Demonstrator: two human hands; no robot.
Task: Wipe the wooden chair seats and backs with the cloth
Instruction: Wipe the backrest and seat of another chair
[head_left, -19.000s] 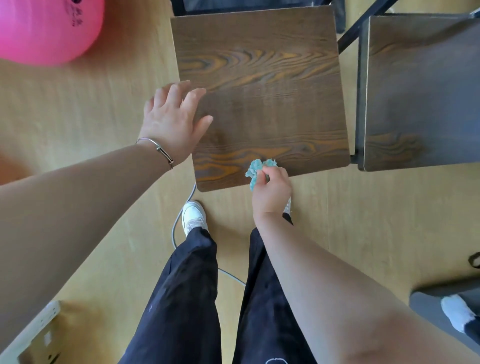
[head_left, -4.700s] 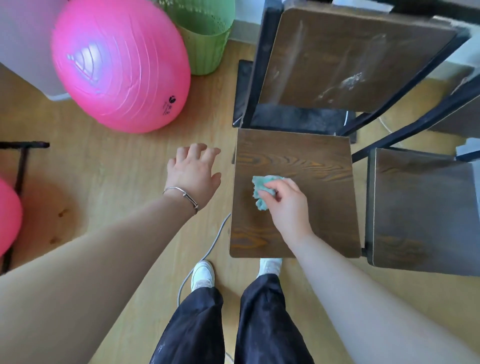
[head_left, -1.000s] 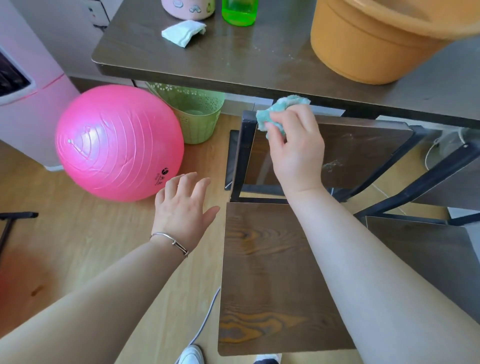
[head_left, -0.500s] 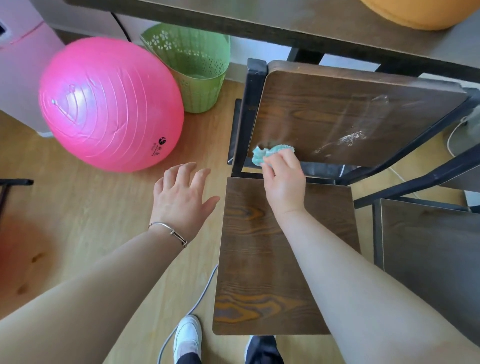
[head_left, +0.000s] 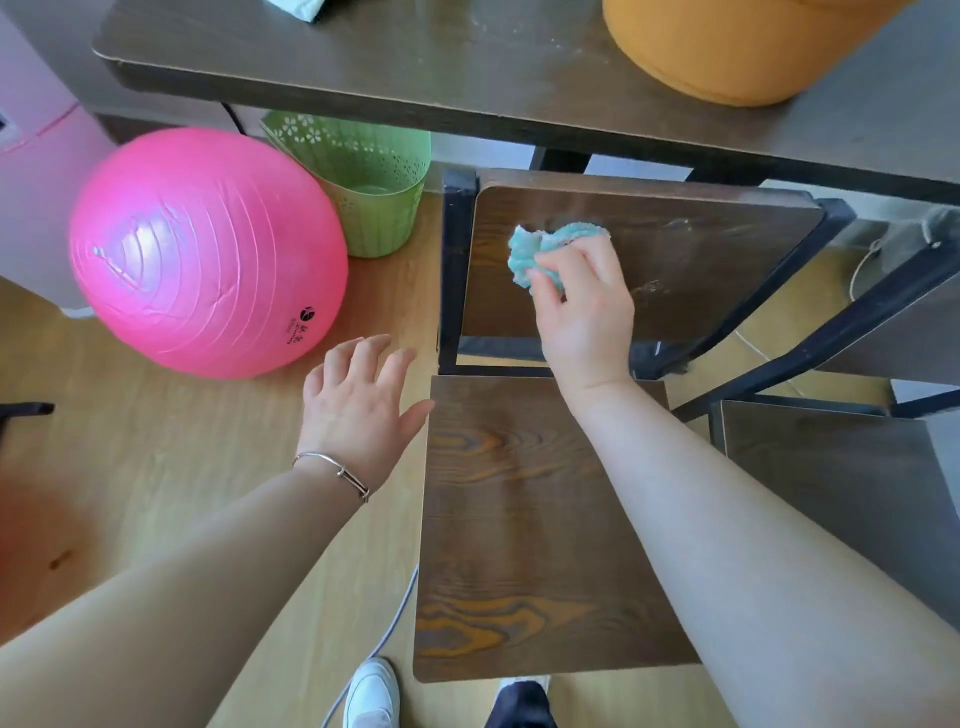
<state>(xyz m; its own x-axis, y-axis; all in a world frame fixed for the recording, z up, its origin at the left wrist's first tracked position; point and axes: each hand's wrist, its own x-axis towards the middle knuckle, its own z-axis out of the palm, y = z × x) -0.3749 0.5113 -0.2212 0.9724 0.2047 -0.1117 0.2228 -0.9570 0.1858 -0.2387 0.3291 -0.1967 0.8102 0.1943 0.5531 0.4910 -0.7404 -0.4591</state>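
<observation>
Teal cloth is bunched in the right hand's fingertips, pressed against the upper left of the wooden chair back. Left hand hovers with fingers spread, holding nothing, just left of the chair seat, pink exercise ball beyond it.

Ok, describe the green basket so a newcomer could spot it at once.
Start at the dark table across the top of the view. On the floor below its front edge, between the pink ball and the chair back, stands the basket. It alone is pale green, with flower-shaped cutouts.
</observation>
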